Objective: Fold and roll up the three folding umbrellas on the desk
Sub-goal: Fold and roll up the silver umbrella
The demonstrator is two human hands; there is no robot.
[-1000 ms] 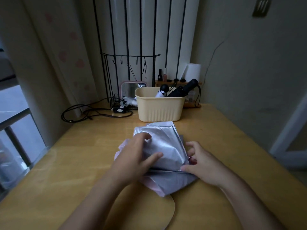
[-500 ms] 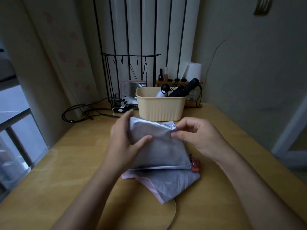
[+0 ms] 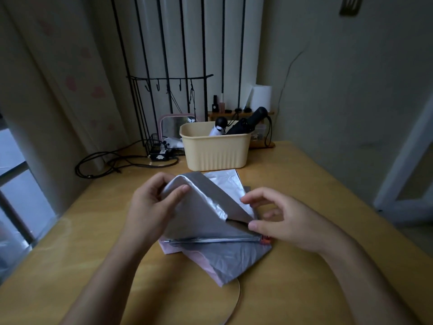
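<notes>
A silver-grey folding umbrella (image 3: 206, 221) with a pink outer side lies collapsed in the middle of the wooden desk (image 3: 316, 184). My left hand (image 3: 152, 205) pinches a raised fold of its canopy between thumb and fingers. My right hand (image 3: 281, 221) holds the canopy's right edge near a metal rib, thumb against the fabric, fingers curled. A red tip shows beside the thumb. A black rolled umbrella (image 3: 248, 120) and a white one with a black knob (image 3: 218, 129) stand in the cream basket (image 3: 215, 153) behind.
Black cables (image 3: 112, 163) lie at the back left by a wire rack (image 3: 164, 109) and a pink-framed mirror (image 3: 175, 125). A wooden shelf with small bottles and a paper roll (image 3: 261, 97) stands behind the basket. A window is at left, the wall at right.
My left hand has lifted the canopy fold and drawn it left. My right hand has dropped from the top edge of the fabric to the right edge near the rib.
</notes>
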